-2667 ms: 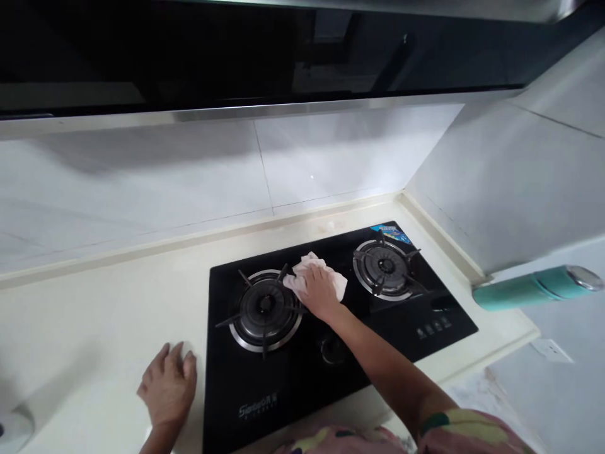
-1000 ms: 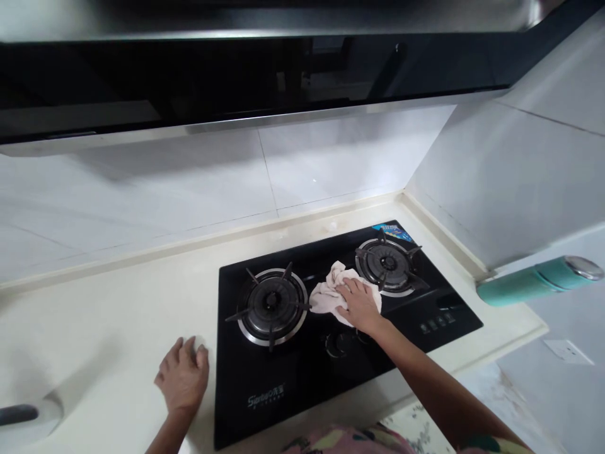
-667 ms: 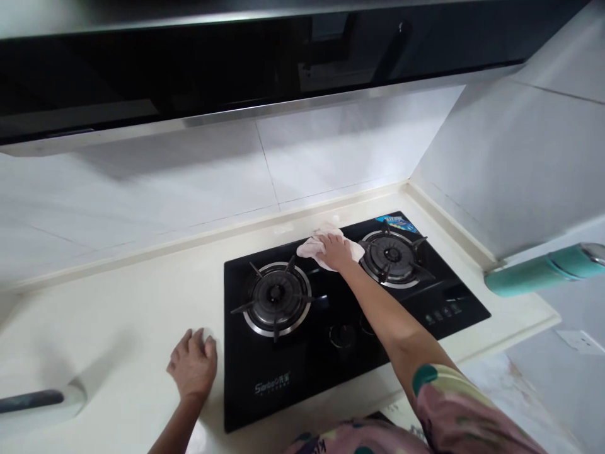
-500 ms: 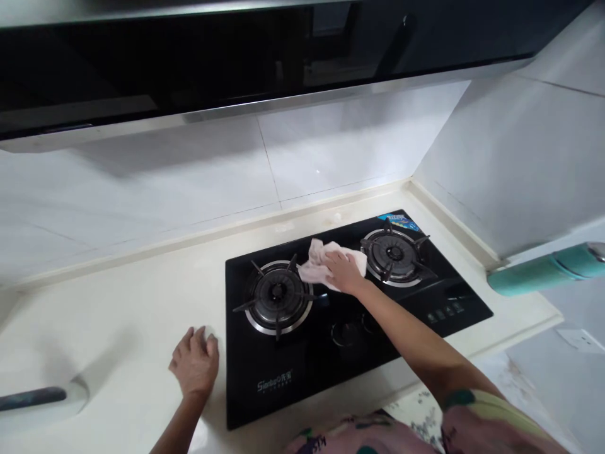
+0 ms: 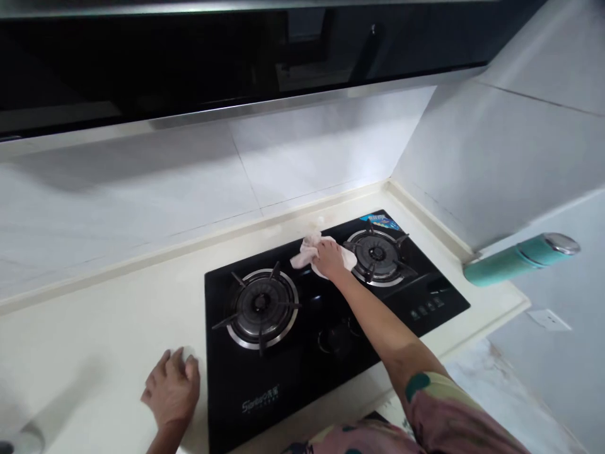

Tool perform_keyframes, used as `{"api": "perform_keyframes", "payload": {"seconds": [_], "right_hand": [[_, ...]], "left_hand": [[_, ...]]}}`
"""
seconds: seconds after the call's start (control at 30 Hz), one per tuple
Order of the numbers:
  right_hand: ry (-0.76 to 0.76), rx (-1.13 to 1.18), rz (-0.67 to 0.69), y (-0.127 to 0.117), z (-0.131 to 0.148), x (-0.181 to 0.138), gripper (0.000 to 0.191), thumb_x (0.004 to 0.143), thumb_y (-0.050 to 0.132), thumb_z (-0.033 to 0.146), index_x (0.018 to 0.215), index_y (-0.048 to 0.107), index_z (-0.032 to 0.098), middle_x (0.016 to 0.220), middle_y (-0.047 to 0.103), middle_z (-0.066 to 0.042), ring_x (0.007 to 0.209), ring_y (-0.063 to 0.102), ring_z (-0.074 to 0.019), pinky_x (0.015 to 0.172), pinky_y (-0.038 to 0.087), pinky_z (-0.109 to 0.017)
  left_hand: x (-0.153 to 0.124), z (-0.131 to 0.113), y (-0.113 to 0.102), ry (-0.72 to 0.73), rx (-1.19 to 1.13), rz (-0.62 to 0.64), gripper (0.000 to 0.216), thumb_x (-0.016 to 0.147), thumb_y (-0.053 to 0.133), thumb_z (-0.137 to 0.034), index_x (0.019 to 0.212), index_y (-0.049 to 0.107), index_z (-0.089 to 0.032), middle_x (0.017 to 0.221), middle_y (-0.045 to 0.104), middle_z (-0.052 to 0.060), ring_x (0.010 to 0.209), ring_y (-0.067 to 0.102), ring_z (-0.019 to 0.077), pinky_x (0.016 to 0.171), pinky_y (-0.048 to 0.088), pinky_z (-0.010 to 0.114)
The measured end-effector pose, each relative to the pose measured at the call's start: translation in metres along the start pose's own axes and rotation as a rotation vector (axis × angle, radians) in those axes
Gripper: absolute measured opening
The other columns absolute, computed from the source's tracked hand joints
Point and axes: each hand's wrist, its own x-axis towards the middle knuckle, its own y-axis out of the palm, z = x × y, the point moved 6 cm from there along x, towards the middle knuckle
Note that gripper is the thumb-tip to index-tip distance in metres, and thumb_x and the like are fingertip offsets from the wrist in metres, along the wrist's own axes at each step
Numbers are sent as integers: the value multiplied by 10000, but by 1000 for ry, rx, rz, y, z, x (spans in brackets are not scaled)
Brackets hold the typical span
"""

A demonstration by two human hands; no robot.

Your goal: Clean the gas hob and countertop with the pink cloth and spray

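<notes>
My right hand (image 5: 328, 257) presses on a crumpled pale pink cloth (image 5: 308, 248), its fingers over the fabric. The cloth lies on the black glass gas stove (image 5: 283, 384), near the back edge between the two burners. The left burner (image 5: 261, 304) and the right burner (image 5: 377, 253) both carry black pan supports, and the cloth's right side comes close to the right one. On the white counter, left of the stove, rests my left hand (image 5: 172, 388), fingers apart and lightly bent, with nothing in it.
A teal bottle with a silver cap (image 5: 520, 258) stands at the counter's right end by the side wall. The dark range hood (image 5: 189, 63) overhangs the back. A pale object (image 5: 23, 440) is cut off at the lower left. A wall socket (image 5: 549, 320) is at the right.
The view has turned right, so things sit further left in it. My right hand and the cloth have slid slightly toward the stove's back edge. My left hand stays on the counter.
</notes>
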Motion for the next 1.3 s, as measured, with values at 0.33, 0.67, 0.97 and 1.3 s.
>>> {"api": "perform_keyframes", "payload": {"seconds": [0.33,0.67,0.97,1.3], "right_hand": [[-68,102,9,30,-28,-96,436,892,680,236,1326,666,271,1535,521,-107,1386,425,-351,1123,384,-565],[171,408,-519,-77,-188,-193,569,927,481,343,1485,512,237,1452,577,-146,1272,577,-322,1078,486,-462],[713,12,-245,-46,-297,-150,594,975,427,366,1545,531,238,1611,475,-172,1428,424,-406,1093,404,-708],[459,-257,-150,17,-205,-235,493,997,459,349,1439,644,235,1549,540,-159,1340,471,-396,1017,485,-600]], "left_hand": [[7,1,2,-41,-12,69,657,988,304,-605,1419,591,-202,1634,454,171,1508,383,447,1217,291,680],[10,3,5,-35,-22,59,648,984,326,-593,1426,596,-204,1642,451,189,1529,359,468,1235,260,694],[8,4,7,-69,-62,44,649,992,343,-603,1455,578,-214,1667,434,162,1530,358,453,1245,251,675],[0,-9,-1,0,-34,13,565,1005,390,-510,1413,598,-178,1615,472,207,1496,389,445,1207,295,667]]}}
